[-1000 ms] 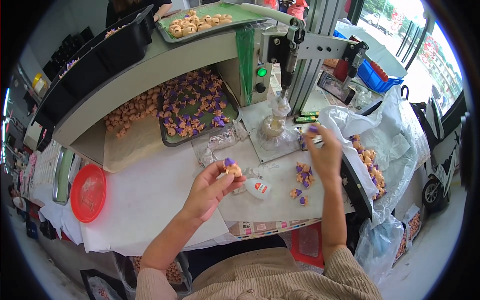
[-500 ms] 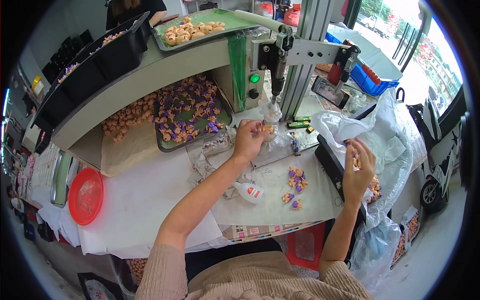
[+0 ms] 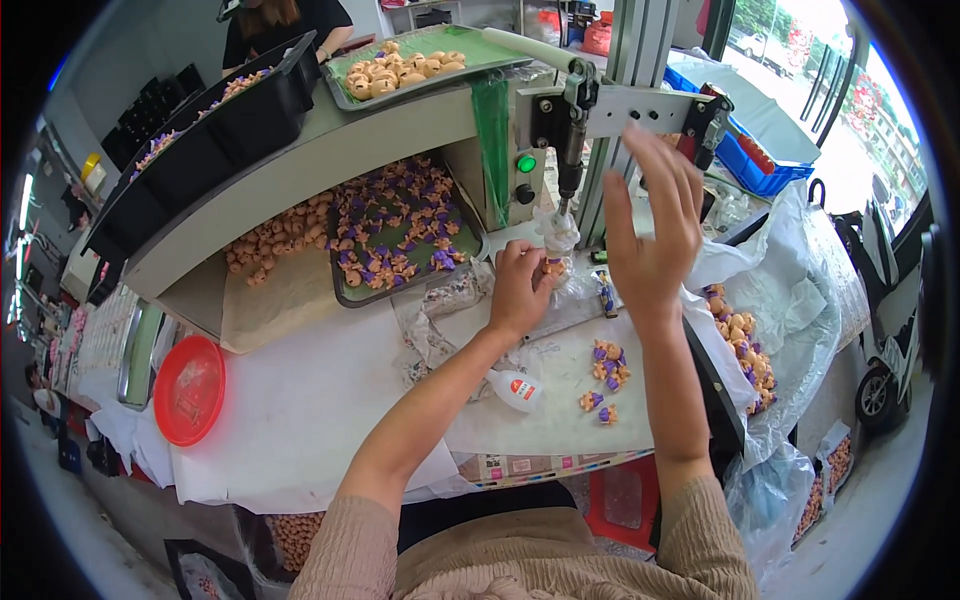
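My left hand (image 3: 520, 290) is closed on a small tan-and-purple doll figure (image 3: 555, 267), held under the plastic-wrapped tip (image 3: 560, 232) of an upright hand press (image 3: 570, 165). My right hand (image 3: 655, 225) is raised beside the press, fingers stretched apart and slightly blurred, with nothing visible in it. A long pale handle (image 3: 530, 48) reaches left from the top of the press. On the paper between my forearms lie several doll figures (image 3: 610, 365) and a white squeeze bottle (image 3: 516, 390) with a red label.
A dark tray (image 3: 460, 225) of purple-clad figures sits under the shelf, near loose tan heads (image 3: 280, 235). More heads fill a green tray (image 3: 490, 45) above. At right stands a plastic-lined black bin (image 3: 722, 395) of figures; at left, a red dish (image 3: 190, 390). A person (image 3: 290, 25) is behind.
My right hand has left the black bin and risen up and left to the press. My left hand stays at the press tip. The whole view has shifted slightly.
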Motion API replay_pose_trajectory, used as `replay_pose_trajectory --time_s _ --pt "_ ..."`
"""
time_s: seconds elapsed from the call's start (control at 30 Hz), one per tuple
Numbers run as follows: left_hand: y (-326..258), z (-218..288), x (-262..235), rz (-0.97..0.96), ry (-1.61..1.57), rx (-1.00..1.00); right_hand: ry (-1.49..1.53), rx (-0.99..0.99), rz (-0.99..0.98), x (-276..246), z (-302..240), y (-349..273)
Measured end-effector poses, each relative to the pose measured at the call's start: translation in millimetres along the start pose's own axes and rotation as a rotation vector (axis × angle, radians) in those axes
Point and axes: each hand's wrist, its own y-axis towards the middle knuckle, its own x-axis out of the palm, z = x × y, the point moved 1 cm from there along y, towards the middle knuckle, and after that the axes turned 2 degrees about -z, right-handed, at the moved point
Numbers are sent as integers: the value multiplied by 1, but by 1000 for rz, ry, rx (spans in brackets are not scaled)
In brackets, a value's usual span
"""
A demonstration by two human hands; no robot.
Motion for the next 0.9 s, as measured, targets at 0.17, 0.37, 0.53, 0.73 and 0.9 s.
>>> replay_pose_trajectory --time_s 0.17,0.37,0.53,0.73,0.9 --pt "2 11 -7 7 -8 13 49 363 -319 57 29 70" --pt "-2 0 -23 -56 18 -73 873 526 -8 34 -5 116" --pt "0 11 -38 -43 -71 -105 1115 38 -263 -55 -12 96" --pt "-3 6 -111 -47 -32 -70 686 44 -166 -54 -30 13" --pt "-2 -44 -205 191 261 -38 385 309 -111 -66 -42 -27"
